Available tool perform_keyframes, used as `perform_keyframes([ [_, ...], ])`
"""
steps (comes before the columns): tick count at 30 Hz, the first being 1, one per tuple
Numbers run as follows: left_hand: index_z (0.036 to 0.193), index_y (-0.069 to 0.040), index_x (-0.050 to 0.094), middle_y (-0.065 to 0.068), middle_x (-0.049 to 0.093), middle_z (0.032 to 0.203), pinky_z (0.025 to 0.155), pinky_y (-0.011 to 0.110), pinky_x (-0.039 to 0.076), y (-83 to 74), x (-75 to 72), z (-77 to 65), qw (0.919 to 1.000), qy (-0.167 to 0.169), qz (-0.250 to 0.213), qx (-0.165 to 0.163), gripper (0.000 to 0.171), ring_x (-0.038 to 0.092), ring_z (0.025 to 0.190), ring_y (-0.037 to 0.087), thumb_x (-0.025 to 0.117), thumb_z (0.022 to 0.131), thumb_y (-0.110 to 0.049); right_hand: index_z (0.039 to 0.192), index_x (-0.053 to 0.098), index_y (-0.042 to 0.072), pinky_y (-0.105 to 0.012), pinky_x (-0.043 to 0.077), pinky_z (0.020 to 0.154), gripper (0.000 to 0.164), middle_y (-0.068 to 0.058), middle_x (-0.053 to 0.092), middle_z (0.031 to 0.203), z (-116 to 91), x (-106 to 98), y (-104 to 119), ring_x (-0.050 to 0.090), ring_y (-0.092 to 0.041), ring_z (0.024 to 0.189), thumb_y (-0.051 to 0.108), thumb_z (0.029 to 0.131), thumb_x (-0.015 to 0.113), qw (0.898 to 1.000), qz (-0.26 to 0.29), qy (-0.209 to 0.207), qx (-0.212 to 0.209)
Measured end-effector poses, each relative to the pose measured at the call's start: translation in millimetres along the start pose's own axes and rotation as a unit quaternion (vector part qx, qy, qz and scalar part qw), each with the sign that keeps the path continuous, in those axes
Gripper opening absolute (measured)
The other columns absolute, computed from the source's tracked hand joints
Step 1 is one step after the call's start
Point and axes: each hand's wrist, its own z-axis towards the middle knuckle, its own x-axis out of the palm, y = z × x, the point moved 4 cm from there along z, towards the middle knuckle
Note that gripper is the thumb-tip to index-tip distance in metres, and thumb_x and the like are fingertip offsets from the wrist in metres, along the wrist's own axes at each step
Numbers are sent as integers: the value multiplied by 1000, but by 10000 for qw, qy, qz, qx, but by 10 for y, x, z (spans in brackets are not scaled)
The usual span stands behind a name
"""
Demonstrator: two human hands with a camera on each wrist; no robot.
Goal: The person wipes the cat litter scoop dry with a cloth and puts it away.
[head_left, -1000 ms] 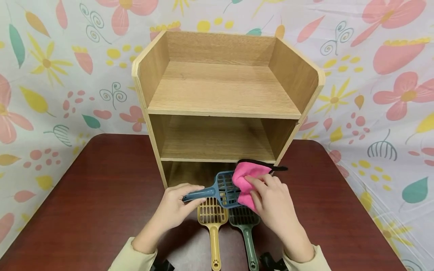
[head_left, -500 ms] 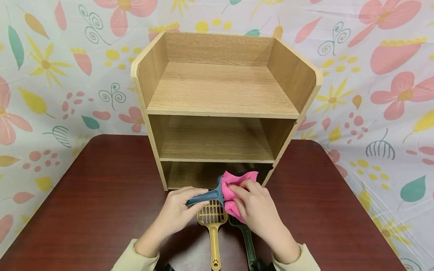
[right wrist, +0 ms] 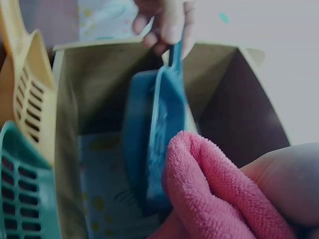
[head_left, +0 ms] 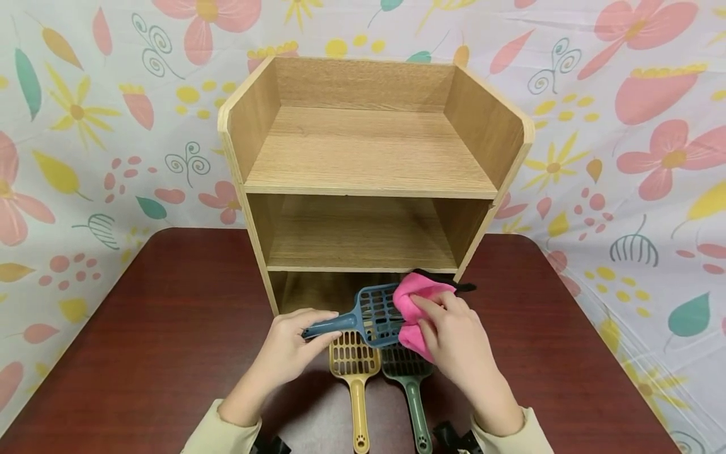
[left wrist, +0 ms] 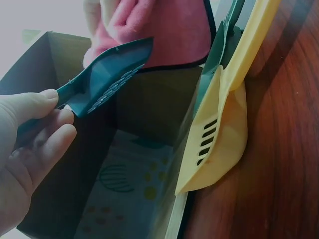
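My left hand (head_left: 295,343) pinches the handle of a blue slotted litter scoop (head_left: 379,315), raised in front of the shelf's lowest opening. In my right hand (head_left: 462,340) is a bunched pink cloth (head_left: 416,301) with black edging, its folds overlapping the right end of the scoop's head. The right wrist view shows the plush pink cloth (right wrist: 209,194) close beside the blue scoop (right wrist: 164,124). Below them a yellow litter scoop (head_left: 356,372) and a dark green litter scoop (head_left: 409,373) lie side by side, handles toward me.
A wooden shelf unit (head_left: 371,189) with several levels stands behind my hands on the dark red-brown table (head_left: 170,353). A flower-printed sheet (head_left: 624,189) hangs behind it. Black straps (head_left: 454,436) sit near my sleeves.
The pink cloth moved left across the scoop's head toward its handle, then back right to the head's far end. My left hand kept its hold on the blue litter scoop.
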Motion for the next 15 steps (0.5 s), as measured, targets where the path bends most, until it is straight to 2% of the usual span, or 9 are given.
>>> perform_keyframes([
  [4,97,-4,72,6,72,83,59,13,47,1,31,-9,10000,12,19,-30,26,60,66,10,78,72,0,110,71,15,-41,45,69,33,-3,58,89,-18,-35,100,55,-23,80,10,77,72,9996,246,-26,-150],
  [9,98,-6,72,4,72,84,62,13,48,-31,86,-19,9997,112,-128,-174,25,61,69,10,78,74,-3,109,71,16,-36,44,68,35,0,57,86,-35,62,255,53,-17,79,12,75,74,9977,340,-65,-588],
  [12,99,-7,72,4,73,86,64,14,49,-55,94,-17,9994,147,-207,-215,25,62,72,10,77,75,-3,107,72,16,-36,45,68,33,0,59,86,-33,126,266,55,-18,80,11,74,75,9982,303,-45,-515],
  [15,99,-6,72,5,72,85,63,14,49,-76,75,-7,9997,99,-193,-112,26,62,70,11,78,74,-1,104,73,17,-37,45,68,30,-1,60,85,-18,152,227,56,-20,79,10,74,75,9990,265,-47,-347],
])
